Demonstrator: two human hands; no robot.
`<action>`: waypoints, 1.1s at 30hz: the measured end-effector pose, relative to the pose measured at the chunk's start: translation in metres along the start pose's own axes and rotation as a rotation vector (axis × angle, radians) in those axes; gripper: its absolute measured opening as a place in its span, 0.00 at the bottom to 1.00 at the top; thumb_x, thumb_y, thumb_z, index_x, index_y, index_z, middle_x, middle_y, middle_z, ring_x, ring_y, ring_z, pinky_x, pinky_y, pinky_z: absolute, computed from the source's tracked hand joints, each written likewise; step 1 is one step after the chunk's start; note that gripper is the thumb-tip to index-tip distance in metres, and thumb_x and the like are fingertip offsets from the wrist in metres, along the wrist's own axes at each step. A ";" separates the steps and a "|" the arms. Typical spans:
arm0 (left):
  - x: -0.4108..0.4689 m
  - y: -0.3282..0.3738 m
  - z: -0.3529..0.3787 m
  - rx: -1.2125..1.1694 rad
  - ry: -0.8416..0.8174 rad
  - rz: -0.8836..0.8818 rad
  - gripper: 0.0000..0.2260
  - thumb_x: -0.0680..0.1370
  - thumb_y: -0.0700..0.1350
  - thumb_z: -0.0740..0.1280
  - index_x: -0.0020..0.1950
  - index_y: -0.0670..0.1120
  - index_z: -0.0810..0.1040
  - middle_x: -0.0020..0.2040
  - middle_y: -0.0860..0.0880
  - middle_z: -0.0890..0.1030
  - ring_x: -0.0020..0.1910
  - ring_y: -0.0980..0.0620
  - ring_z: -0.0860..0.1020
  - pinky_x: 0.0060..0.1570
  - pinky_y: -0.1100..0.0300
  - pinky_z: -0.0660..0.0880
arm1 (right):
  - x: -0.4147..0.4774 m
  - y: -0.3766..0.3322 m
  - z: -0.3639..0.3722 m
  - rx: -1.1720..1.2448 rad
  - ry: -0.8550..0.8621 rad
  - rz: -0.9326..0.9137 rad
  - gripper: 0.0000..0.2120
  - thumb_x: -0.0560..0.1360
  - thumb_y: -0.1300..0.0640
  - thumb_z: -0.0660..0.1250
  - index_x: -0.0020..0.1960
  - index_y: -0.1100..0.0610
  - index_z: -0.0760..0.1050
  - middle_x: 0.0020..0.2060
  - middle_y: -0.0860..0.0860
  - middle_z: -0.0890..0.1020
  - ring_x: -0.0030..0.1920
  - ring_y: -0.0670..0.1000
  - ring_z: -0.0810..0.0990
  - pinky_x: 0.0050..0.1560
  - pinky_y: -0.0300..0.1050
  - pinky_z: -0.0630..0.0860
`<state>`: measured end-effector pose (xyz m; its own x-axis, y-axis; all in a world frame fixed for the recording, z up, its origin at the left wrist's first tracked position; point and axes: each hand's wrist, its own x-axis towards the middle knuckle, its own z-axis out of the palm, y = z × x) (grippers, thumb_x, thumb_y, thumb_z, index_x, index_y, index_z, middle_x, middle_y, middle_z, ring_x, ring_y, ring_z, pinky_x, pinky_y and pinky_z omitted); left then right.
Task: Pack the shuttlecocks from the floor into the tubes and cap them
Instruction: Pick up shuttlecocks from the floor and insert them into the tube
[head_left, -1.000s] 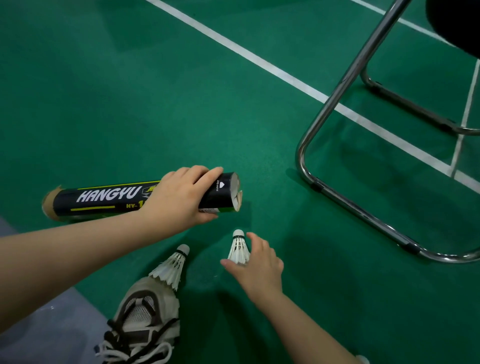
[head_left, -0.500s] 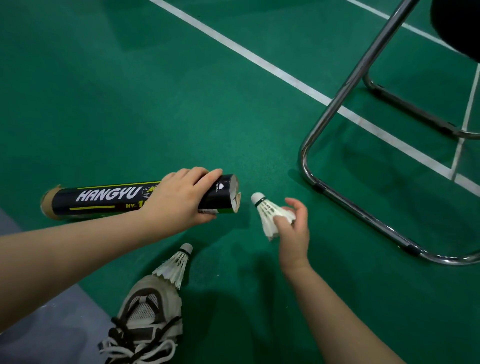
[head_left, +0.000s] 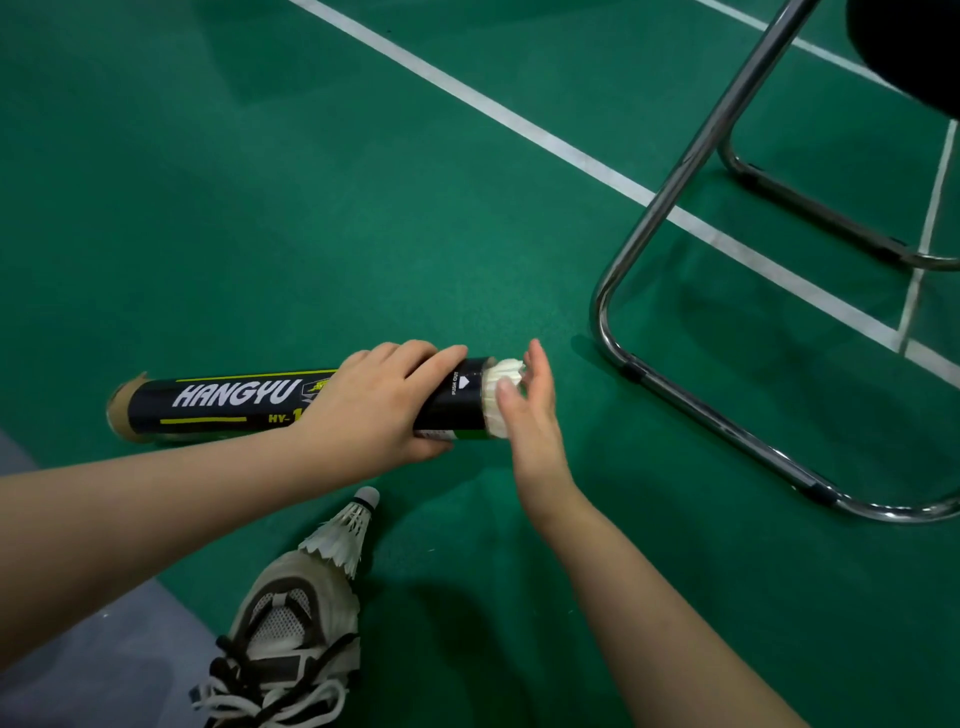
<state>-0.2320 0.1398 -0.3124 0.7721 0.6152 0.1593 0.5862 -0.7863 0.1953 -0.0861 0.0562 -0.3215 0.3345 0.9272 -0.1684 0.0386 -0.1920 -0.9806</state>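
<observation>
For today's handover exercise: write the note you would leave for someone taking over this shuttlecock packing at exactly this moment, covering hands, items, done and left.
Left hand: gripping the black tube, held roughly level above the floor.
Right hand: fingers on the shuttlecock at the tube's open right end; its feathers still stick out.
Second shuttlecock: lying by the toe of the shoe.
Done: one shuttlecock started into the tube.
Left: push it fully in, load the one by the shoe, cap the tube. No cap is in view.
</observation>
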 end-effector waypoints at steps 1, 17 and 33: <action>0.002 -0.001 0.000 -0.002 -0.001 -0.009 0.37 0.61 0.58 0.71 0.65 0.47 0.63 0.52 0.43 0.78 0.44 0.41 0.78 0.43 0.48 0.76 | -0.001 0.001 -0.001 0.031 0.099 -0.010 0.31 0.67 0.37 0.56 0.68 0.44 0.57 0.67 0.44 0.63 0.69 0.42 0.61 0.69 0.39 0.57; -0.010 -0.010 -0.003 0.008 -0.019 -0.003 0.34 0.64 0.62 0.59 0.65 0.46 0.64 0.51 0.43 0.78 0.43 0.42 0.78 0.41 0.50 0.77 | -0.005 -0.011 0.016 -0.418 -0.276 -0.165 0.29 0.61 0.44 0.58 0.55 0.59 0.79 0.51 0.54 0.79 0.54 0.51 0.75 0.57 0.46 0.71; -0.040 -0.048 -0.005 0.054 -0.032 0.018 0.33 0.65 0.59 0.69 0.65 0.46 0.65 0.51 0.44 0.78 0.45 0.42 0.79 0.43 0.50 0.77 | 0.001 -0.007 0.068 0.076 -0.311 0.045 0.14 0.62 0.51 0.67 0.47 0.52 0.75 0.43 0.49 0.79 0.44 0.45 0.76 0.49 0.41 0.74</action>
<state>-0.2917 0.1531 -0.3235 0.7896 0.5995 0.1308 0.5839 -0.7996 0.1404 -0.1504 0.0800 -0.3221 0.0299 0.9745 -0.2224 -0.0435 -0.2210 -0.9743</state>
